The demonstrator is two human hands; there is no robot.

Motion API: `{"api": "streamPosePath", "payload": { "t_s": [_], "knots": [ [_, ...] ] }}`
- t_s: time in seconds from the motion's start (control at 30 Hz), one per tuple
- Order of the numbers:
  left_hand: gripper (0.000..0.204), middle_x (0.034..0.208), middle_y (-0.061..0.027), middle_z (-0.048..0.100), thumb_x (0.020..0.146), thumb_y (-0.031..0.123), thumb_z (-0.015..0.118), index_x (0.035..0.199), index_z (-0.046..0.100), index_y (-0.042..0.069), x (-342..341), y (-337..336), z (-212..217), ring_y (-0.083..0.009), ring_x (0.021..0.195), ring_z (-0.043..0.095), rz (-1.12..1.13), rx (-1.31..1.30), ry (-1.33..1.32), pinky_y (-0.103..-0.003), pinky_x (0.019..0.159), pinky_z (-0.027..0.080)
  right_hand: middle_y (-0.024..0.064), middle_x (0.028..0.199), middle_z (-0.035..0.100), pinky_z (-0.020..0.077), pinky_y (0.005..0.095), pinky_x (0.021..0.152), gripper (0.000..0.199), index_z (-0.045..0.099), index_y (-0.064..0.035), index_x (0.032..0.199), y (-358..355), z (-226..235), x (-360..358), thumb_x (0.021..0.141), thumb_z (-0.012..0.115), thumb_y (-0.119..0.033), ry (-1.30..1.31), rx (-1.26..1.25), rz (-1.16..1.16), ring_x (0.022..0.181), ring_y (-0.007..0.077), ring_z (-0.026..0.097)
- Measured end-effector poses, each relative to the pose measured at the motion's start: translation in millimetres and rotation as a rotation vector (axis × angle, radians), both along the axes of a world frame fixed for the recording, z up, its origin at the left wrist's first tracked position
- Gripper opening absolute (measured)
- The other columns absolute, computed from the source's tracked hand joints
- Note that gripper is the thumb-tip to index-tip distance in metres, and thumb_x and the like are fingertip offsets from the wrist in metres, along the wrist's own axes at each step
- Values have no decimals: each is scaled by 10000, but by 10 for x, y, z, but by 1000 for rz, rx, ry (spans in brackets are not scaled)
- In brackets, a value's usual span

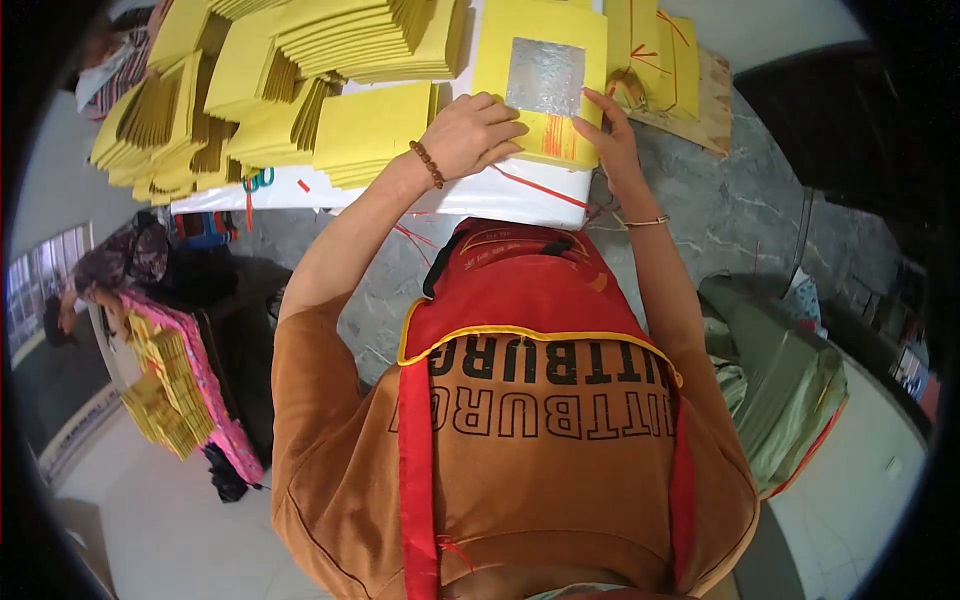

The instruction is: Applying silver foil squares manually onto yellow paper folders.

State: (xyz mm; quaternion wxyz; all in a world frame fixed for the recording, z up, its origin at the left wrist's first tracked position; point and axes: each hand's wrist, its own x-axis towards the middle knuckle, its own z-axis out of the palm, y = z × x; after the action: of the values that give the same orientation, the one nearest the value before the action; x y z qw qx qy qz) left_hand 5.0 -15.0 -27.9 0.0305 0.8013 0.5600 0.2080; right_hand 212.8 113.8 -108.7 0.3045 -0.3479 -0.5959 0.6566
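A stack of yellow paper (492,60) lies at the table's near right corner, with a silver square and orange-red marks on its top sheet. My left hand (470,135) is at its near left side, fingers bent and pressed together against the paper. Across from it, my right hand (612,140) grips the right edge, thumb and forefinger on the top sheet near the silver square and its other fingers partly hidden. A red string (540,186) lies over the white tabletop (520,202) just below the stack. Folded yellow paper (372,128) is piled left of my left hand.
More folded yellow piles (340,40) cover the table's left and far parts. Teal-handled scissors (258,180) lie by the front edge. String-tied yellow bundles (680,70) rest on a wooden board (715,105). People work at left near a pink-edged table (215,400); a green sack (775,370) stands right.
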Motion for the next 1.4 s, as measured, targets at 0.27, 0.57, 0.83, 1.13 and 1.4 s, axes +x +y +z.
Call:
{"api": "streamPosePath", "payload": {
  "t_s": [0.27,0.57,0.83,1.13,1.4],
  "knots": [
    [179,811,-114,638,825,193,609,875,671,32,-112,217,90,-261,714,587,-84,-190,-301,-338,642,478,31,1174,492,355,264,947,284,616,-80,1141,-56,174,-45,885,581,-200,106,-225,-90,1094,137,465],
    [176,612,-30,596,769,194,607,799,667,32,-207,389,25,-107,577,543,86,-624,-660,-252,584,440,12,1142,524,359,247,928,301,618,-48,1120,-119,307,-84,933,498,-252,55,-224,-152,1062,114,478],
    [123,698,45,575,813,126,618,813,637,5,-261,513,-1,-29,636,480,42,-781,-754,-198,573,384,0,1192,557,369,251,893,407,603,-142,1181,-65,362,-43,954,405,-416,-46,-183,-87,1071,106,499],
    [117,694,45,563,814,125,614,809,636,11,-270,521,47,-32,651,480,121,-850,-779,-196,595,388,61,1274,490,311,299,1014,488,583,-40,1198,-16,628,11,963,383,-418,-43,-314,-18,1166,173,455],
    [195,746,-26,607,772,196,636,866,650,26,-310,473,37,-91,713,537,136,-865,-830,-250,668,440,133,1288,497,334,393,1020,340,622,-100,1111,45,337,128,784,672,-177,-231,781,174,1233,300,435]
  ]
}}
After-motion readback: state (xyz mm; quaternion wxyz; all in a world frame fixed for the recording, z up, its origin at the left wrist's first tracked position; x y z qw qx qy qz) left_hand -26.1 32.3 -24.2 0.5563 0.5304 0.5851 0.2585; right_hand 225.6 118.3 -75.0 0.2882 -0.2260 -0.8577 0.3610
